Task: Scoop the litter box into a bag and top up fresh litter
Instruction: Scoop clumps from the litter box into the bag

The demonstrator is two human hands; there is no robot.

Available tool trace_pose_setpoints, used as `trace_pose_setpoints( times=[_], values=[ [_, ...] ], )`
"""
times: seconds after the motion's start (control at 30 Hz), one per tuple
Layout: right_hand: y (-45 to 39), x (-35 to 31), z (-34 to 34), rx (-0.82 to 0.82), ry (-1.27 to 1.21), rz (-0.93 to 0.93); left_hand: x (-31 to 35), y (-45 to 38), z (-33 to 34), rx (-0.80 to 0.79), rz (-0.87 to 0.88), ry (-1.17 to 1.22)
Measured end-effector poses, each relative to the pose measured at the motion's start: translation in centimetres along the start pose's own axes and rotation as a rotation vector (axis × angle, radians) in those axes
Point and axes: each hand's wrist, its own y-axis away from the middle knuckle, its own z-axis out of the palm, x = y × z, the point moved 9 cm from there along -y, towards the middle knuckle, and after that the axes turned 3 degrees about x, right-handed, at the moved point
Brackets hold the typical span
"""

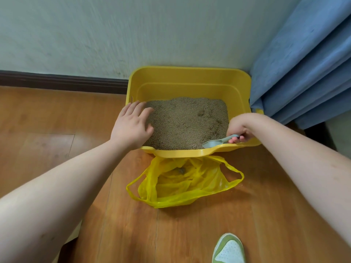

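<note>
Yellow box (190, 76) on wood floor (57, 120), back against pale wall (114, 35), R side by blue curtain (303, 73); curtain hides box's far-R corner & cut off at frame top/R. Box filled w/ tan litter (186, 122), surface uneven, a couple of small dents/clumps near R side, too small to tell which.

L hand (133, 124) over box's L rim, palm down, fingers (140, 107) straight & slightly spread, tips reaching onto litter near L wall; holding nothing. Whether palm rests on rim or hovers: can't tell, rim hidden under hand there.

R hand (239, 128) at box's front-R corner, fingers curled round handle of pale blue scoop (214, 142). Handle mostly hidden in fist; only bowl & short neck visible. Bowl sits low by front rim, pointing L, just above or touching litter edge — unclear. Contents of bowl not visible.

Yellow bag (182, 183) on floor right in front of box, mouth open upward, top edge tucked under box's front lip so far side hidden. Handles flopped out L & R. Small dark clump (181, 170) inside near top; rest of inside just crumpled plastic, hard to read.

Both forearms bare, entering from bottom corners, cut off by frame. Green/white shoe (229, 249) at bottom edge, R of centre, only toe part in view. Dark skirting (62, 80) along wall base L of box.
</note>
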Motion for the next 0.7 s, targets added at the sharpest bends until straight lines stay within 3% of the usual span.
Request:
trace_pose_setpoints(
  times=[0.27, 0.7],
  values=[
    [-2.0, -0.4, 0.0, 0.197, -0.063, -0.059, 0.0, 0.0, -0.2, 0.025, 0.002, 0.005],
    [-4.4, 0.0, 0.2, 0.274, -0.12, -0.063, -0.1, -0.1, 0.1, -0.024, -0.005, -0.015]
  ],
)
